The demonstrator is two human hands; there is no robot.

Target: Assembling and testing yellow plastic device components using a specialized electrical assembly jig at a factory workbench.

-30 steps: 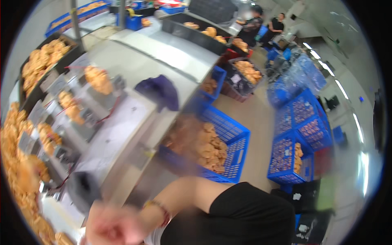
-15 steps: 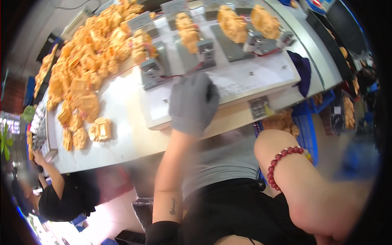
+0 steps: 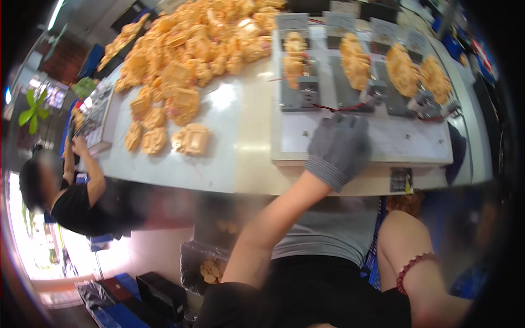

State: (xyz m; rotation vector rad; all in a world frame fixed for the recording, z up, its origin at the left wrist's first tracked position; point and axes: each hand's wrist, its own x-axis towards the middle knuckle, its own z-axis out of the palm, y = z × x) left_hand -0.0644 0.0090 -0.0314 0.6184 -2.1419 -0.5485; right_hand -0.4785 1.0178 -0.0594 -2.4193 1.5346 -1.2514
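Note:
My left hand [image 3: 342,147], in a grey knitted glove, rests on the front part of a white board [image 3: 284,139]. Its fingers curl downward by a thin red wire [image 3: 342,108], and whatever they hold, if anything, is hidden. Ahead of it several grey metal fixtures [image 3: 301,101] stand in a row. Yellow-orange moulded pieces [image 3: 354,61] sit upright on them. My right arm, with a red bead bracelet [image 3: 410,268], is at the lower right; my right hand does not show.
A big heap of the same yellow-orange pieces [image 3: 191,49] covers the table's far left. A few lie loose nearer its edge, one [image 3: 191,139] apart. A blue basket is partly visible below the table. A co-worker [image 3: 76,202] in black works at the left.
The whole view has swung, so table and fixtures sit further right. My left hand stays at the board near the wire. The bracelet arm now appears lower.

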